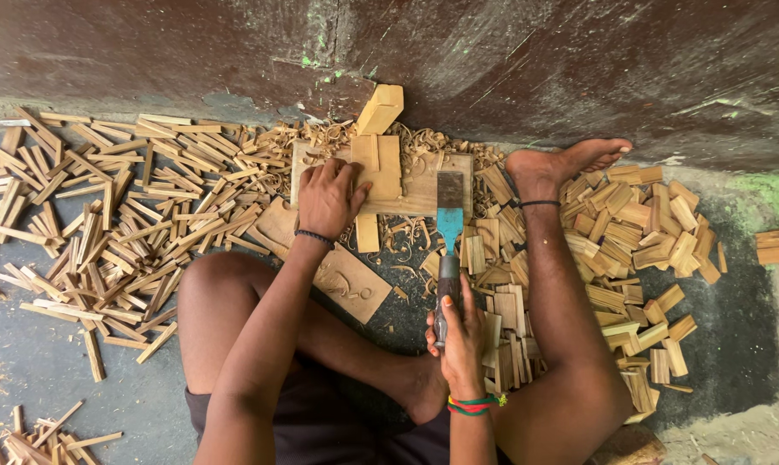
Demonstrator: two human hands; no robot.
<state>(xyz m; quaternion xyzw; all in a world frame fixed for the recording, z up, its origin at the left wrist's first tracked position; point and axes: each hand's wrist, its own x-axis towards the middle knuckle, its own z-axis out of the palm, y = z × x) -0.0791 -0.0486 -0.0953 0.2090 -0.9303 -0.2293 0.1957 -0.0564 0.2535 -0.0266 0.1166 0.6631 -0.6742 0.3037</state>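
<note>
Crossed bare legs [320, 344] fill the lower centre of the frame, one foot [561, 164] stretched to the wall at upper right.

Wall [536, 69]: dark, stained, across the whole top; green flecks near its foot.

Floor [45, 362]: grey, dusty, no raised surface.

Thin wooden strips [105, 224]: a large loose heap, left half of the frame, with a smaller bunch at lower left.

Short wooden blocks [639, 232]: a second heap, right of centre, more stacked beside the right leg.

Flat board [415, 194]: upper centre, against the wall, ringed with curled shavings [320, 138].

Small workpiece [379, 168]: pale, lying on the board.

Carved panel [346, 280]: lower left of the board, by the left knee.

Chisel [450, 250]: broad blade on the board's right end, blue-banded neck, dark handle.

Left hand [329, 196]: spread flat, pressing the workpiece down on the board.

Right hand [460, 331]: closed around the chisel handle, lower centre.

Progress, as judged: both heaps and the many shavings suggest plenty already cut; the piece under the palm looks unfinished, the blade resting to its right.

Packages, labels, signs: none visible.
</note>
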